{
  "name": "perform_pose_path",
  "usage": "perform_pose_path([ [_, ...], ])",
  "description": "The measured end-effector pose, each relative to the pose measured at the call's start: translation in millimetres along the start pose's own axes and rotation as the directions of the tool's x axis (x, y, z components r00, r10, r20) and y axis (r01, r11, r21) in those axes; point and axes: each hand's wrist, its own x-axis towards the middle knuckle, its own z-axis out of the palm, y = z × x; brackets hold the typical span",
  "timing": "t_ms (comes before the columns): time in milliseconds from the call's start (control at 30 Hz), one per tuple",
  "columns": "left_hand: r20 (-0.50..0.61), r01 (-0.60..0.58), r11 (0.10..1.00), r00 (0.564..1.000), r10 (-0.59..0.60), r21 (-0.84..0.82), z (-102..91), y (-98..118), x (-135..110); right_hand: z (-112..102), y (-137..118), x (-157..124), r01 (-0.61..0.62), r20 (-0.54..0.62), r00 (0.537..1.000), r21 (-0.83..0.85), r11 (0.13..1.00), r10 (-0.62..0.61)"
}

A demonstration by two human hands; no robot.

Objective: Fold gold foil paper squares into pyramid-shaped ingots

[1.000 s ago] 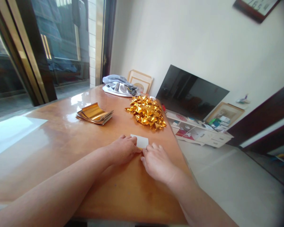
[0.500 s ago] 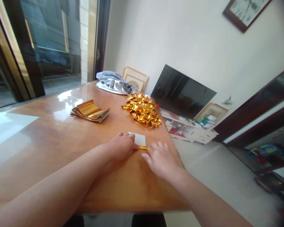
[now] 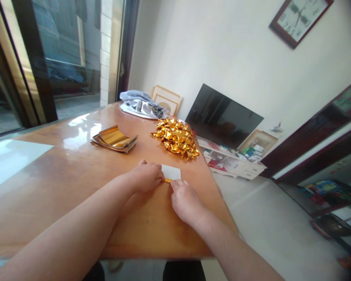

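A small rectangular foil-backed paper sheet [image 3: 171,171], white face up, lies near the right edge of the glossy wooden tabletop [image 3: 76,171], its left end held by the curled left hand [image 3: 146,176] and its gold near edge pinched by the right hand [image 3: 185,199]; it is seemingly light, thin and crease-prone, best gripped at its edges, and knuckles hide the fingertip contacts.

Both hands lay on wooden table [image 3: 61,175]. Left hand [image 3: 146,176] and right hand [image 3: 185,200] pinched white-and-gold paper sheet [image 3: 171,172]. Gold foil stack [image 3: 114,139] and crumpled gold pile [image 3: 176,137] lay beyond.
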Motion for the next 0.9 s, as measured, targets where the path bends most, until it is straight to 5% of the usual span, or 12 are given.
perform_pose_path([
  [267, 0.005, 0.076, 0.997, 0.997, -0.076, 0.001, -2.9, -8.4, -1.1, -9.2, -10.6, 1.6, 0.075, 0.092, 0.994, -0.214, 0.974, -0.057],
  [900, 0.001, 0.195, 0.959, 0.980, -0.199, -0.206, -1.1, -23.2, 4.9, -25.6, -26.7, 19.0, 0.203, 0.251, 0.959, -0.285, 0.937, -0.131],
])
